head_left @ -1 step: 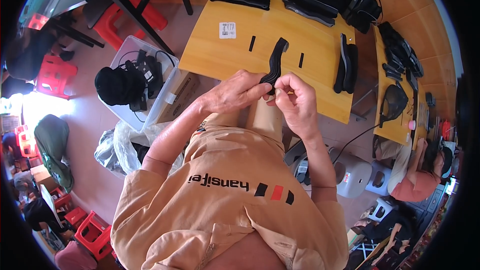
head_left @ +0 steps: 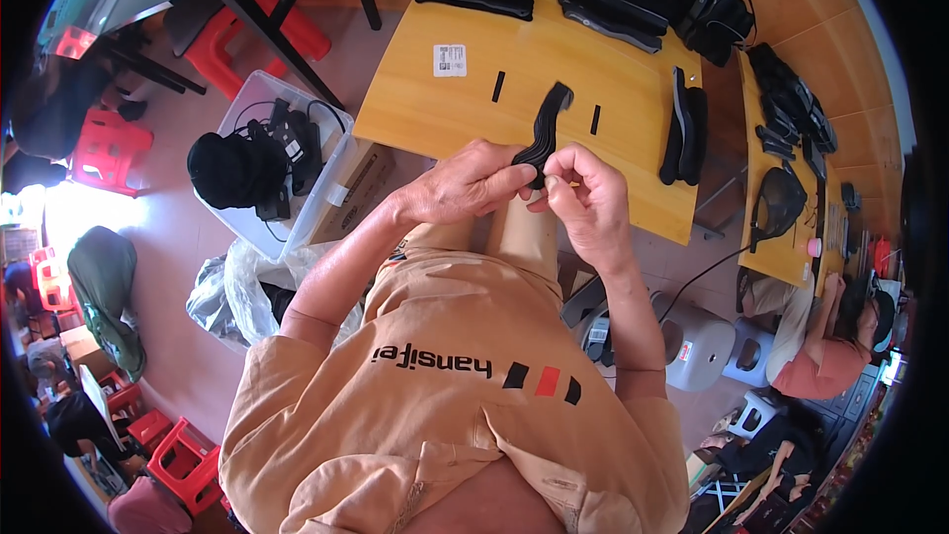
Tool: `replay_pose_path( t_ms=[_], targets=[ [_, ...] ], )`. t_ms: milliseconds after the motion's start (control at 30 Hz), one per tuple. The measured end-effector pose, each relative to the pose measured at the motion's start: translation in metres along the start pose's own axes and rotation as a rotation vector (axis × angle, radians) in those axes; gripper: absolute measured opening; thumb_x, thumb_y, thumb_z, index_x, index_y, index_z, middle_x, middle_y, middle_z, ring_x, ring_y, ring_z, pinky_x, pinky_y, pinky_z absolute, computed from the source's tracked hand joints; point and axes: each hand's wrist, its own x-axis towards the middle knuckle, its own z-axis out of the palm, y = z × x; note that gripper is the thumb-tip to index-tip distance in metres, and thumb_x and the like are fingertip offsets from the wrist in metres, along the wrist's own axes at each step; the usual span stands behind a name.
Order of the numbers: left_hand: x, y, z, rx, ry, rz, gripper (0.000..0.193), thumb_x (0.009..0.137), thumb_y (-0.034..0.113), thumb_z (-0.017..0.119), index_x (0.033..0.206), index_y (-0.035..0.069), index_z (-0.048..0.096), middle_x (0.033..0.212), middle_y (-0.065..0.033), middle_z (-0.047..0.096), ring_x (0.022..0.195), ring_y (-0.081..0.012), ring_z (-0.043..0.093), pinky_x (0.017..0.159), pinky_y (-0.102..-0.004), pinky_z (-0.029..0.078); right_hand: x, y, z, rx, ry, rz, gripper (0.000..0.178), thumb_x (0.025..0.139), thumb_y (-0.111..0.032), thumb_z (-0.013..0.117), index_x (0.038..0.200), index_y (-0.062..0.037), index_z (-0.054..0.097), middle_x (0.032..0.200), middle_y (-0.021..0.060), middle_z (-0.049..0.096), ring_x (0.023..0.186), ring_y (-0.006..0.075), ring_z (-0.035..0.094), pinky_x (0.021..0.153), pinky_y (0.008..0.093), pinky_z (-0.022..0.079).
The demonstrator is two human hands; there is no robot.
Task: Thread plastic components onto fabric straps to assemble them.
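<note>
The black strips' point(head_left: 543, 133) free upper end has dipped slightly since the earlier frame, while both hands have barely shifted. The left hand point(head_left: 470, 180) clamps the strips' lower end between thumb and fingers. Just beside it, the right hand point(head_left: 590, 200) brings thumb and fingertips close together; whether they grip a strip I cannot tell. The strips extend over the yellow table point(head_left: 395, 111).

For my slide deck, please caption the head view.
Left hand holding black strips, right hand at their near end, beside a yellow table.
</note>
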Motion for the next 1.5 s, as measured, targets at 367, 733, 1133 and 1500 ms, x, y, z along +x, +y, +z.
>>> replay_pose_path(
  t_ms=[367, 733, 1133, 1500],
  targets=[
    [0.005, 0.000, 0.018, -0.087, 0.288, -0.045, 0.039, 0.094, 0.026, 0.042, 0.069, -0.002, 0.051, 0.049, -0.0028, 0.044, 0.047, -0.0103, 0.043, 0.045, -0.0283, 0.036, 0.007, -0.010, 0.005, -0.436, 0.072, -0.347, 0.016, 0.085, -0.010, 0.062, 0.082, -0.0014, 0.048, 0.074, 0.0089, 0.045, 0.061, 0.0208, 0.050, 0.053, 0.0313, 0.044],
    [0.002, -0.002, 0.031, -0.245, 0.292, -0.065, 0.030, 0.093, 0.024, 0.042, 0.074, 0.003, 0.050, 0.051, 0.0041, 0.039, 0.046, -0.0045, 0.038, 0.043, -0.0207, 0.029, 0.009, 0.003, -0.001, -0.174, 0.009, -0.364, 0.014, 0.081, -0.001, 0.048, 0.068, -0.0024, 0.045, 0.062, 0.0036, 0.041, 0.051, 0.0114, 0.044, 0.044, 0.0288, 0.036],
    [-0.010, -0.001, 0.013, -0.676, 0.020, -0.153, 0.037, 0.091, 0.035, 0.044, 0.082, 0.000, 0.054, 0.056, -0.0063, 0.052, 0.044, -0.0156, 0.050, 0.044, -0.0242, 0.040, 0.006, -0.008, -0.007, 0.581, -0.051, 0.041, 0.023, 0.085, -0.013, 0.047, 0.063, -0.0073, 0.045, 0.059, -0.0026, 0.040, 0.044, 0.0054, 0.039, 0.039, 0.0217, 0.034],
    [0.001, -0.014, 0.013, -0.834, -0.078, -0.375, 0.046, 0.092, 0.049, 0.046, 0.088, 0.004, 0.056, 0.067, -0.0041, 0.057, 0.054, -0.0095, 0.053, 0.048, -0.0202, 0.042, 0.009, 0.000, -0.004, 0.164, -0.204, 0.008, 0.022, 0.086, -0.008, 0.046, 0.064, -0.0049, 0.044, 0.056, -0.0025, 0.043, 0.048, 0.0036, 0.039, 0.044, 0.0206, 0.033]
  ],
)
